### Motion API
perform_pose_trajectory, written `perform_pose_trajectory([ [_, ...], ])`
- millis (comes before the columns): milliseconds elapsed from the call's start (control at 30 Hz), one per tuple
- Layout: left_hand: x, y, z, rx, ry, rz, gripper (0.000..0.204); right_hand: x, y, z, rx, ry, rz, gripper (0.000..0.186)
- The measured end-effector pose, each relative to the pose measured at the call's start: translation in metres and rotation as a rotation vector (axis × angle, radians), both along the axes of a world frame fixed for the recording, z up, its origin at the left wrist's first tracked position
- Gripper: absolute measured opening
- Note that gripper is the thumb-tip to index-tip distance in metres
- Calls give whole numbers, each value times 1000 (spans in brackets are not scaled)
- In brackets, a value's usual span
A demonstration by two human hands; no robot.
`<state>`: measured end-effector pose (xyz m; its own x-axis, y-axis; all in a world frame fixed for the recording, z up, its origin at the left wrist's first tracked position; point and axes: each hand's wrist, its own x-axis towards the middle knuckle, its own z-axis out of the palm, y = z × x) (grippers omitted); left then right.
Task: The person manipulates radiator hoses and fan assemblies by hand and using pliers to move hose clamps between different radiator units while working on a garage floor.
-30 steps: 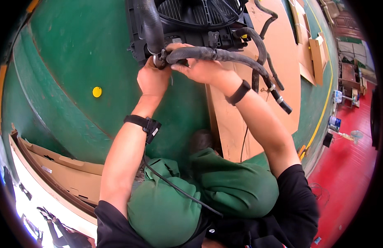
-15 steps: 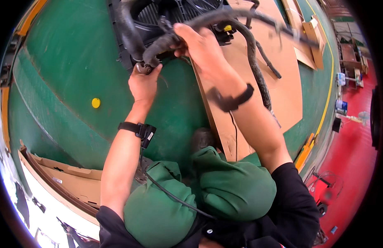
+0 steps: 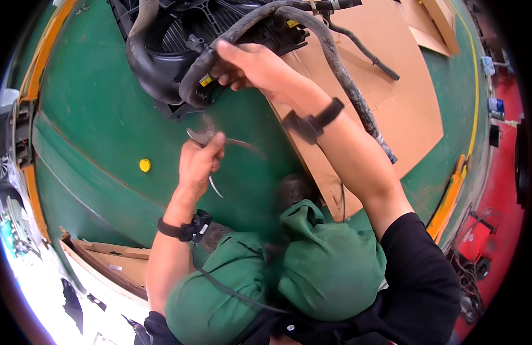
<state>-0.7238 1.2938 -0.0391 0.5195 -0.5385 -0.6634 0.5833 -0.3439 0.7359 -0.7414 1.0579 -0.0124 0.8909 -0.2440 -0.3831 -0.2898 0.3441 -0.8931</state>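
Observation:
My left hand [image 3: 200, 164] is closed around a pliers-like metal tool [image 3: 201, 137], held above the green floor. Its thin curved ends stick out past the fingers and are partly blurred. My right hand [image 3: 257, 68] is at a bent black hose [image 3: 194, 80]. The thumb lies over the hose's edge, while the other fingers are loosely bent beside it, apart from the thumb. This hose runs across a black radiator fan assembly [image 3: 188, 29], its near end by a yellow label [image 3: 205, 80]. A thicker hose [image 3: 140, 52] curves along the assembly's left side.
A flat cardboard sheet [image 3: 392, 109] lies right of the assembly, with a long worn hose [image 3: 352, 80] and a thinner one across it. A yellow cap [image 3: 144, 165] is on the floor at left. An open cardboard box [image 3: 113, 256] stands lower left, and orange rails [image 3: 47, 57] flank the area.
My left hand has come away from the hose end, down toward me, with the metal tool. My right hand's grip on the hose has loosened. The whole view has shifted somewhat.

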Motion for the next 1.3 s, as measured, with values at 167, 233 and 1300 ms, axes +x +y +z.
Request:
perform_pose_trajectory([
  [167, -4, -23, 32, -219, 259, 10, 27, -89, 7, 6, -386, 33, 329, 62],
  [233, -1, -34, 32, -244, 291, -19, 26, -114, 10, 15, -133, 168, 518, 50],
  [1300, -4, -86, 9, -893, 686, 415, 19, 33, 11, 112, -1955, -187, 724, 16],
])
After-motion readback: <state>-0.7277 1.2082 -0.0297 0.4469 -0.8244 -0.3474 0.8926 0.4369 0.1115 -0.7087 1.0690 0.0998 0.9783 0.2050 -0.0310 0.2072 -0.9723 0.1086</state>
